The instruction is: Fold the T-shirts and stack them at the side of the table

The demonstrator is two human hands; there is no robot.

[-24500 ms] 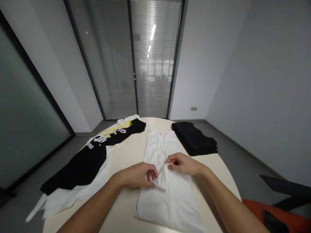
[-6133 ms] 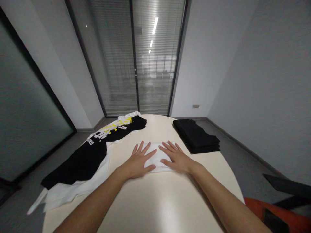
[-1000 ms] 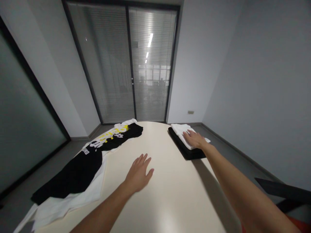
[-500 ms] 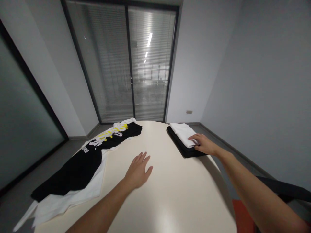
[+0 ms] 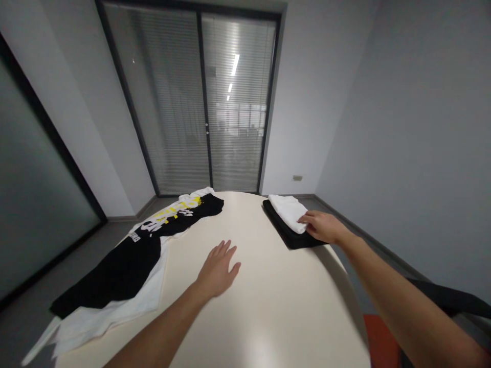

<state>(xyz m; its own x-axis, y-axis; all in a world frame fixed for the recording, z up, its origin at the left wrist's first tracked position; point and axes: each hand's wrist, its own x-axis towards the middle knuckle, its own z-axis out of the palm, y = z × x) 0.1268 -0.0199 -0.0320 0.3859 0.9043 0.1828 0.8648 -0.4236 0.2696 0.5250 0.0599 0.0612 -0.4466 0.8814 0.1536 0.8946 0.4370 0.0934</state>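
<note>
A folded white cloth lies on a folded black cloth near the right edge of the pale table. My right hand touches the near right corner of the white cloth; its fingers are partly bent, and whether they pinch the fabric I cannot make out. Over the middle of the table is my left hand, palm down, fingers spread, holding nothing. Black and white garments with yellow and white lettering are spread along the left side, white fabric showing beneath the black.
Some white fabric hangs past the table's near left edge. A dark chair part and a red surface are at the lower right. Beyond the table stand glass panels with blinds and grey walls.
My right hand's fingers have shifted slightly and sit closer together at the corner of the white cloth. My left hand and the garments look the same.
</note>
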